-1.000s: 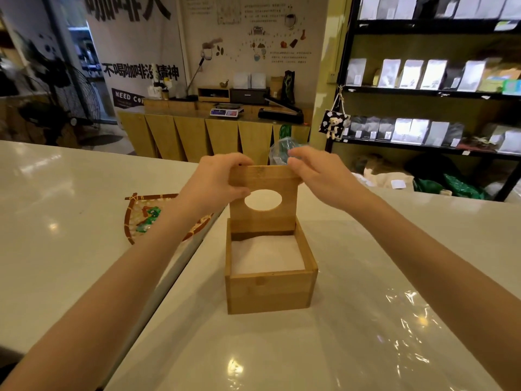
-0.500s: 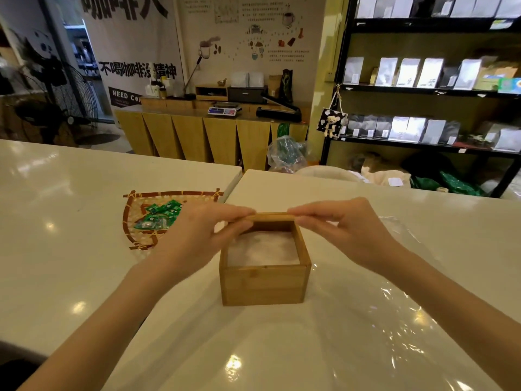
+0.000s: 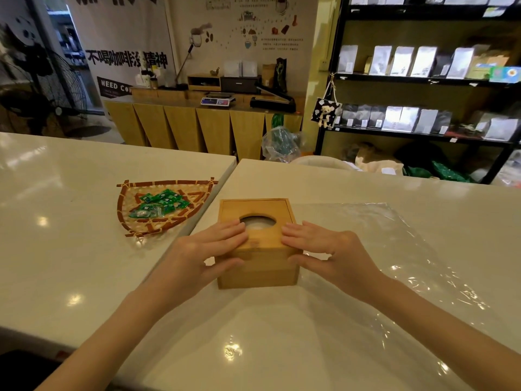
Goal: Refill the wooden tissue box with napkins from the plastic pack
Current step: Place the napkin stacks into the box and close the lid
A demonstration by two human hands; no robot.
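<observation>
The wooden tissue box (image 3: 255, 210) stands on the white counter with its lid down flat. White napkins (image 3: 258, 222) show through the oval hole in the lid. My left hand (image 3: 205, 251) grips the box's near left corner, fingers on the lid and thumb on the front wall. My right hand (image 3: 327, 251) holds the near right corner the same way. The clear plastic pack (image 3: 380, 249) lies flattened and empty on the counter to the right of the box.
A woven tray (image 3: 135, 193) with green wrapped candies sits to the left, across the seam between the two counters. Beyond the counter's far edge stand a wooden service counter (image 3: 197, 122) and black shelves (image 3: 423, 80) of bagged goods.
The lid stood upright behind the open box a second ago. Both hands swung it down, and it now lies shut on the box with my hands pressed on its near corners.
</observation>
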